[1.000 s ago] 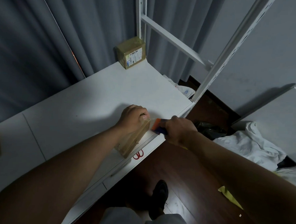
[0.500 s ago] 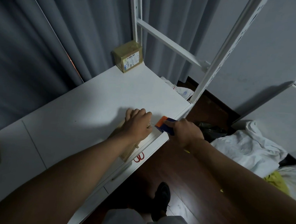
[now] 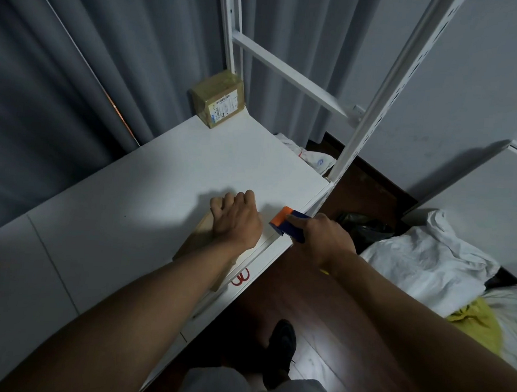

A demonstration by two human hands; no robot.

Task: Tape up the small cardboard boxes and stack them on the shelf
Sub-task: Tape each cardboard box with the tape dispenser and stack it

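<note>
Shelf: white shelf board (image 3: 168, 173) fills the middle of my view, on a white slotted metal frame (image 3: 372, 112) whose upright meets the board's right front corner.
Curtain: grey drapes (image 3: 78, 66) hang behind the shelf, left and centre.
Floor: dark wood floor (image 3: 291, 290) below the shelf's front edge; my dark shoe (image 3: 282, 344) shows near the bottom.
Cloth heap: crumpled white fabric (image 3: 427, 264) on the floor to the right, a yellow piece (image 3: 478, 324) just beside it and a black bag (image 3: 360, 228) behind it.
Box in work: small cardboard box (image 3: 201, 237) sits at the shelf's front edge, mostly covered by my left forearm and hand.
Left hand: my left hand (image 3: 238, 218) lies palm-down on top of that box, fingers bent over its far edge, holding it in place.
Right hand: my right hand (image 3: 321, 238) is wrapped around a tape dispenser (image 3: 288, 224), blue body with an orange end, just right of the box at the shelf edge. Whether it touches the box I cannot tell.
Taped box: a second small cardboard box (image 3: 219, 98), glossy with tape and bearing a white label, stands at the shelf's back right corner against the frame post, well apart from my hands.
Scissors: red scissor handles (image 3: 241, 277) lie at the shelf's front lip, just beside the box in work.
</note>
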